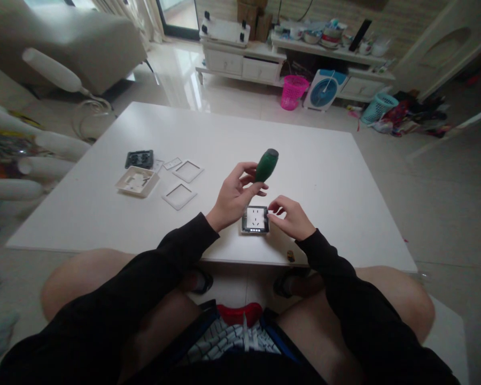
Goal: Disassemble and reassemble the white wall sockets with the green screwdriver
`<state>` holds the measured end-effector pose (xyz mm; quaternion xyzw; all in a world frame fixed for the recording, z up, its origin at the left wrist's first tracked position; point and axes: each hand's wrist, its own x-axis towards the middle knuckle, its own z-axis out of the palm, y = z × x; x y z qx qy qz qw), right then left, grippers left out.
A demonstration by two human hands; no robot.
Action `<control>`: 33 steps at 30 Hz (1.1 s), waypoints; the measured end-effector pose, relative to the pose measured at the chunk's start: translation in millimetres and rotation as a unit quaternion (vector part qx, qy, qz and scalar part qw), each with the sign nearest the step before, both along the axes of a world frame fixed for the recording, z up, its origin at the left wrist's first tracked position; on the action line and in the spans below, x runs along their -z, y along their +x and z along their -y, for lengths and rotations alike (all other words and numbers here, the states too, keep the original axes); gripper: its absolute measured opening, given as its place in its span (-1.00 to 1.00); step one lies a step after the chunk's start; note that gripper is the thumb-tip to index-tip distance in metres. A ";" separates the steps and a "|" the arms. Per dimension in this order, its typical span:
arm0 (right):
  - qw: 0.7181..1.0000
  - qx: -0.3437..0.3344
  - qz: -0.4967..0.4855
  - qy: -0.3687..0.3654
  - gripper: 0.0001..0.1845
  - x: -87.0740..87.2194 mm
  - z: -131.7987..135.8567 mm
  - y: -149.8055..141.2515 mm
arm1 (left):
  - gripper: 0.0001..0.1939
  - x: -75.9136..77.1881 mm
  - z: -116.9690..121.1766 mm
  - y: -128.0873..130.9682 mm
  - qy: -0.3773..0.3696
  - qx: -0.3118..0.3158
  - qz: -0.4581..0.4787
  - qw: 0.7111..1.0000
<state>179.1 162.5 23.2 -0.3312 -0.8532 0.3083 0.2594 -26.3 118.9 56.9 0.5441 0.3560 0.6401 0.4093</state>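
My left hand (238, 191) grips a screwdriver by its green handle (267, 164), which slants up to the right; its shaft is hidden by the fingers. Just below it, a white wall socket (255, 218) with a dark frame lies face up near the table's front edge. My right hand (288, 215) is at the socket's right edge, thumb and fingers drawn together. Whatever may be between those fingertips is too small to tell. A small yellow and dark object (291, 256) lies on the table edge below the right hand.
On the left of the white table (312, 160) are a white box-like housing (137, 181), a dark socket part (139, 159), and two white square frames, one of them (179, 197) nearer me. Beyond stand a pink basket (293, 93) and a blue fan (324, 91).
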 end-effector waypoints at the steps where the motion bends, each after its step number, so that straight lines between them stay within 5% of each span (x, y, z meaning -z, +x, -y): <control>1: 1.000 -0.007 0.031 0.003 -0.88 0.8 -1.2 1.3 | -0.68 -0.9 -0.6 -3.2 -0.006 -0.005 0.003 1.000; 9: 0.988 -0.056 0.142 -0.025 -0.92 6.7 2.6 1.9 | -0.67 5.7 2.6 -18.5 -0.044 -0.028 0.020 0.998; 23: 0.982 -0.111 0.150 0.001 -0.90 7.4 -2.0 4.2 | -0.66 13.5 10.7 -26.7 -0.088 -0.034 0.017 0.995; 26: 0.995 -0.071 0.072 -0.012 -0.92 1.7 0.4 1.7 | -0.66 14.0 12.5 -23.4 -0.095 -0.021 0.022 0.995; 28: 0.996 -0.033 -0.045 -0.064 -0.75 -5.7 3.8 -1.8 | -0.66 13.9 15.6 -18.4 -0.107 -0.002 0.022 0.994; 30: 0.978 -0.021 -0.156 -0.140 -0.55 -14.3 8.8 -7.1 | -0.65 13.9 20.0 -10.8 -0.118 0.020 0.019 0.993; 33: 0.948 -0.014 -0.252 -0.192 -0.59 -24.5 18.1 -16.4 | -0.63 13.7 27.1 2.9 -0.132 0.044 0.016 0.990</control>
